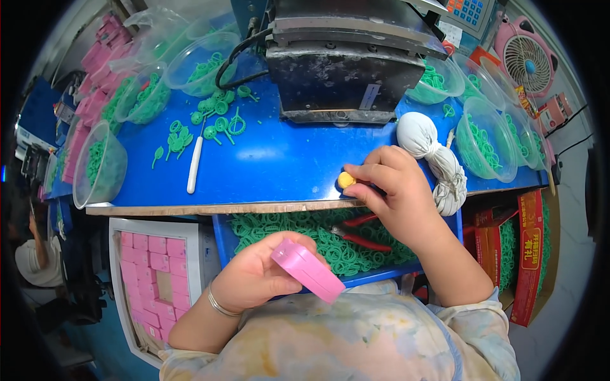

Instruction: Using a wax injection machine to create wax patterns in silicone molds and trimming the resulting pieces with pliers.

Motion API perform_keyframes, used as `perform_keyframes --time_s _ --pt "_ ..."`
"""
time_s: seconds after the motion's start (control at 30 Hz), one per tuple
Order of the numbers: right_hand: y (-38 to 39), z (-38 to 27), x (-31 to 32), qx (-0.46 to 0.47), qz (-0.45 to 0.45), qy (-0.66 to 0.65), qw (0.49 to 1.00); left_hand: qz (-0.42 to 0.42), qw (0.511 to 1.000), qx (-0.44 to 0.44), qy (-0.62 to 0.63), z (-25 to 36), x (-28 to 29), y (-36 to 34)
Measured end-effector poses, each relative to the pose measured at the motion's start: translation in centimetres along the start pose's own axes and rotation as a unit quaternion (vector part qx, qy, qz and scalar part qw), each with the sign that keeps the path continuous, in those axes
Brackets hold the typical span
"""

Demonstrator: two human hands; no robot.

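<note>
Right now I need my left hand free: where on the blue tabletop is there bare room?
The widest bare patch of the blue tabletop lies between the white-handled tool and your right hand, before the black machine; a smaller one, between that tool and the leftmost plastic bowl. Crowded: back left with green plastic loops, right with the white cloth bundle.

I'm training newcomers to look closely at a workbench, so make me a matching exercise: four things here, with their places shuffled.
Things
1. Pink block
2. Red-handled pliers
3. White-handled tool
4. Yellow lump

Places
A. Lying on the blue table
B. Pinched by the right hand
C. On green pieces in the blue tray
D. Held in the left hand

Pairs: 1-D, 2-C, 3-A, 4-B
</note>
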State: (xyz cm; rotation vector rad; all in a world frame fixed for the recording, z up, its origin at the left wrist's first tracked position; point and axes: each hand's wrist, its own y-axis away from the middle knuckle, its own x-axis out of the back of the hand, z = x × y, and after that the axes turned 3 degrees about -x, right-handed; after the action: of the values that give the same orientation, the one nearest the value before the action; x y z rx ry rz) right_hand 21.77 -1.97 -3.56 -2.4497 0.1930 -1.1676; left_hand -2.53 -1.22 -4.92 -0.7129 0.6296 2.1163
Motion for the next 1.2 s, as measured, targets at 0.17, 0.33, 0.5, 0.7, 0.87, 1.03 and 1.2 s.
perform_keyframes --time_s 0.17,0.33,0.5,0.7,0.87,1.03,1.2 --pt "0.0 -0.6 -1.2 -0.004 0.089 0.024 0.996 0.000 0.930 -0.146 -0.337 0.6 0.3 -0.3" --pt "3.1 -2.9 -0.6 -0.024 0.002 -0.149 0.989 0.127 0.809 -0.335 -0.466 0.2 -0.8 -0.4" --pt "3.1 -6.0 -2.6 -0.278 -0.141 -0.648 0.695 0.046 0.656 -0.392 -0.644 0.4 -1.8 -1.4" --pt "3.1 -6.0 -2.4 -0.228 -0.125 -0.633 0.729 -0.027 0.782 -0.369 -0.502 0.1 -3.1 -1.1" --pt "3.5 -6.4 -2.6 -0.179 -0.075 -0.524 0.829 -0.031 0.822 -0.374 -0.429 -0.4 -3.0 -1.3" --pt "4.5 -5.7 -3.9 -0.057 -0.002 -0.391 0.919 0.093 0.799 -0.358 -0.474 -0.9 -4.5 -1.1" --pt "5.1 -5.6 -3.4 -0.023 0.006 -0.327 0.945 0.109 0.829 -0.313 -0.452 -0.6 -4.4 -1.4"
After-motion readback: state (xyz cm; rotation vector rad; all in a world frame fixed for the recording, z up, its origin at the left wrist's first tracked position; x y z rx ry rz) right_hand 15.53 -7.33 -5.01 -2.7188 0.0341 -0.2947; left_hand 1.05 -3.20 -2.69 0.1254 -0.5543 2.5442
